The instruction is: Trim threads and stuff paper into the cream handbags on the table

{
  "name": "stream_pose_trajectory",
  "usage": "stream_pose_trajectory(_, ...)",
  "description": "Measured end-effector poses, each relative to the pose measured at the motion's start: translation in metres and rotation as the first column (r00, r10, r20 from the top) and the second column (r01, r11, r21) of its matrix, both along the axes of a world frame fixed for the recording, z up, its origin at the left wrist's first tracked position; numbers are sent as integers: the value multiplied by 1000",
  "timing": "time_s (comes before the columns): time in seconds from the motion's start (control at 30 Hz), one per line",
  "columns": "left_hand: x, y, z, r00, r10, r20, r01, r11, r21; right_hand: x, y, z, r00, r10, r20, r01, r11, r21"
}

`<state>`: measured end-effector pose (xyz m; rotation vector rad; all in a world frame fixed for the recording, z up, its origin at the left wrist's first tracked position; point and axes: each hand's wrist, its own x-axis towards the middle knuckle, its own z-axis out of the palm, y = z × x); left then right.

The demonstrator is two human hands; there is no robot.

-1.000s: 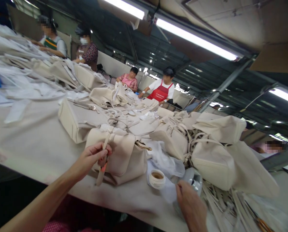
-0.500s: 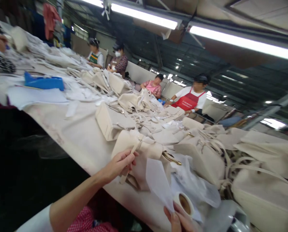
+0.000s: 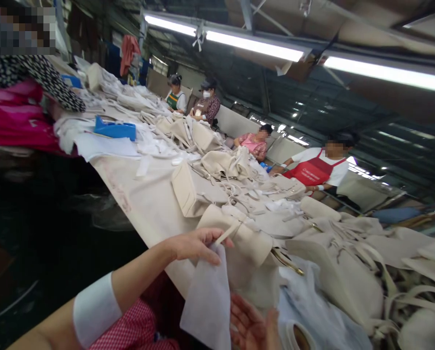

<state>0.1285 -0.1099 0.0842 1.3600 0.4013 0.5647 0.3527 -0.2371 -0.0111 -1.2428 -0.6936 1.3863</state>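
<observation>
My left hand [image 3: 203,244] is closed on the narrow beige strap [image 3: 227,234] of a handbag [image 3: 252,240] lying on the table. A thin white sheet [image 3: 208,296] hangs down from just under my left thumb, against the strap. Low in the view, my right hand [image 3: 252,323] is palm up with its fingers apart, close beside the sheet's right edge. A gold-coloured metal piece [image 3: 288,262] lies at the right side of the bag. Close to my right hand is a roll [image 3: 298,338] with a brown core, cut off by the lower edge.
Clear plastic [image 3: 323,291] lies right of the bag. Beige handbags [image 3: 199,189] pile across the cloth-covered table [image 3: 130,194]. A blue tape dispenser [image 3: 115,129] sits on white sheets farther left. Several people work around the table, one in a red apron [image 3: 308,170].
The white sheet has gone from my right hand to the strap at my left hand. My right hand has opened. The view has swung left, bringing in a person at the far left.
</observation>
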Motion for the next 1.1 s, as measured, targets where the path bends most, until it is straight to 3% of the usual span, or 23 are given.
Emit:
stream_pose_trajectory(0.1,2,1,-1,1000,1,-16,-1,999,43,-36,12,18,976,156,-155,-152,988,33)
stream_pose_trajectory(0.2,3,1,-3,1000,9,-24,-7,998,69,-60,21,24,969,110,-220,-98,993,63)
stream_pose_trajectory(0.33,-6,-1,0,992,124,-31,-118,981,157,-56,33,20,971,12,-238,-9,1000,12)
stream_pose_trajectory(0.4,-15,-3,4,978,205,-26,-193,951,241,-48,40,17,986,-17,-167,22,999,24)
stream_pose_trajectory(0.5,-28,-6,9,942,329,-60,-289,890,352,-37,48,13,995,-73,71,67,994,81)
stream_pose_trajectory(0.6,-36,-12,13,890,447,-96,-383,844,375,-34,52,7,928,-217,303,171,970,172)
stream_pose_trajectory(0.7,-33,-21,13,869,493,-35,-466,840,277,-40,54,6,921,-253,297,203,961,187)
stream_pose_trajectory(0.83,-19,-29,-2,884,459,88,-464,885,35,-66,58,25,982,-183,-42,187,973,136)
stream_pose_trajectory(0.93,-7,-30,-21,845,521,121,-515,854,-76,-84,60,48,957,-200,-212,229,965,125)
stream_pose_trajectory(1.1,4,-31,-42,808,574,135,-559,818,-136,-95,59,68,952,-122,-282,169,974,149)
